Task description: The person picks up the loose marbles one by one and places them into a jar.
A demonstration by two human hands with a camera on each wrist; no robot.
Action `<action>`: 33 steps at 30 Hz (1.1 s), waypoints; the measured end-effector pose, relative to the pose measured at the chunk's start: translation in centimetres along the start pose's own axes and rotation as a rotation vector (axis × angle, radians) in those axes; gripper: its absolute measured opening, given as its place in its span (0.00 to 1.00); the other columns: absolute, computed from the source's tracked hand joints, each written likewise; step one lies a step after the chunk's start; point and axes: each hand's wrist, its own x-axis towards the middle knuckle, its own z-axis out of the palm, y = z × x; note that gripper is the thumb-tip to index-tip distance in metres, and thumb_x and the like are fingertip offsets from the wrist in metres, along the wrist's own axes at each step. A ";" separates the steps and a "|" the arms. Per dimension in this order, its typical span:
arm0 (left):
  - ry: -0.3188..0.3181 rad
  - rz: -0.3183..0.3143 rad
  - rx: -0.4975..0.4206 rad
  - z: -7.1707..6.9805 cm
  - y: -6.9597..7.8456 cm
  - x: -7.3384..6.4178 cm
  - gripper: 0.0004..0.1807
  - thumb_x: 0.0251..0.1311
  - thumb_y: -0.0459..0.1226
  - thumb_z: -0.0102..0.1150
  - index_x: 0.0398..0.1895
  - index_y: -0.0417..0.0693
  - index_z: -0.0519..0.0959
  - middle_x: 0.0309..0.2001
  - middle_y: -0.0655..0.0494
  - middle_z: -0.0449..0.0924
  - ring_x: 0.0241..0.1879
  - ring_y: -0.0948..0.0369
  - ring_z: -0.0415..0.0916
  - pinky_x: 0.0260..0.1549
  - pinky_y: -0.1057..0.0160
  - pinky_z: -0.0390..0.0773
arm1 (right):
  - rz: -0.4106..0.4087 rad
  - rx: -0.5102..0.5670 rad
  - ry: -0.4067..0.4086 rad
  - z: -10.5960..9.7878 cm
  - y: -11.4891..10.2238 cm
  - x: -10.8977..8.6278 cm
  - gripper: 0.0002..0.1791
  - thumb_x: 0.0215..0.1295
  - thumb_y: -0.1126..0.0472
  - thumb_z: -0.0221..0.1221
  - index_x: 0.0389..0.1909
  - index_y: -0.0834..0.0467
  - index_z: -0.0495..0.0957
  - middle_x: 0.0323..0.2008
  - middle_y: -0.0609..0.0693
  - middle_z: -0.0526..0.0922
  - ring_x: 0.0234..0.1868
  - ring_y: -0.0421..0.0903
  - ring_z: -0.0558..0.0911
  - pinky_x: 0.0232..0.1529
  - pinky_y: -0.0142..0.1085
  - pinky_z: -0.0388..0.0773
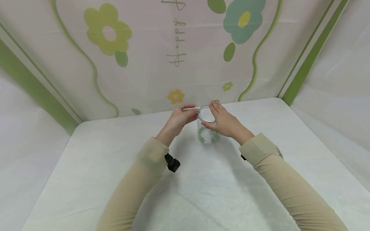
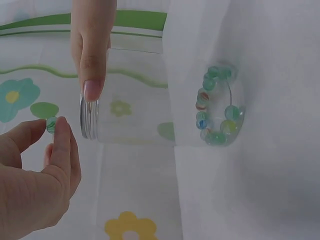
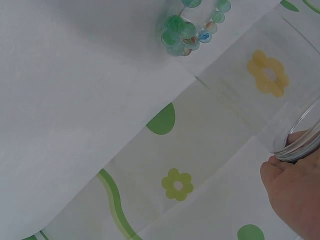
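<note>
A tall clear jar (image 2: 137, 95) with a silver rim (image 2: 90, 120) stands upright on the white-covered table. Glass marbles (image 2: 216, 138), mostly green with some blue, yellow and reddish ones, lie in a ring around its bottom. Between thumb and fingertips, my left hand (image 1: 182, 119) pinches one green-streaked marble (image 2: 51, 125), just outside the jar's mouth in the left wrist view. My right hand (image 1: 228, 123) grips the rim from the right, its thumb (image 2: 92, 75) against the outside. In the right wrist view, part of the right hand (image 3: 295, 185) shows at the rim.
Behind the jar, close to it, rises a pale backdrop (image 1: 150, 77) printed with flowers and green lines. White side walls (image 1: 332, 73) flank the table (image 1: 202, 192). Small black devices (image 1: 172, 163) are strapped at the wrists.
</note>
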 end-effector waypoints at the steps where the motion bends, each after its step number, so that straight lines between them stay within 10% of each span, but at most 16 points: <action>1: -0.002 0.000 0.001 0.2 0.0 0.1 0.23 0.65 0.32 0.56 0.63 0.37 0.67 0.57 0.40 0.74 0.51 0.56 0.77 0.58 0.63 0.78 | 0.001 0.003 -0.001 0.0 0.0 0.0 0.50 0.68 0.36 0.48 0.74 0.66 0.40 0.77 0.60 0.37 0.77 0.56 0.38 0.77 0.53 0.47; 33: 0.040 0.051 0.067 1.8 -0.5 0.6 0.21 0.64 0.34 0.57 0.58 0.36 0.70 0.56 0.40 0.76 0.52 0.51 0.78 0.55 0.59 0.81 | 0.006 0.013 -0.007 0.1 -0.1 0.2 0.51 0.67 0.34 0.48 0.75 0.64 0.39 0.77 0.59 0.36 0.77 0.56 0.37 0.76 0.53 0.48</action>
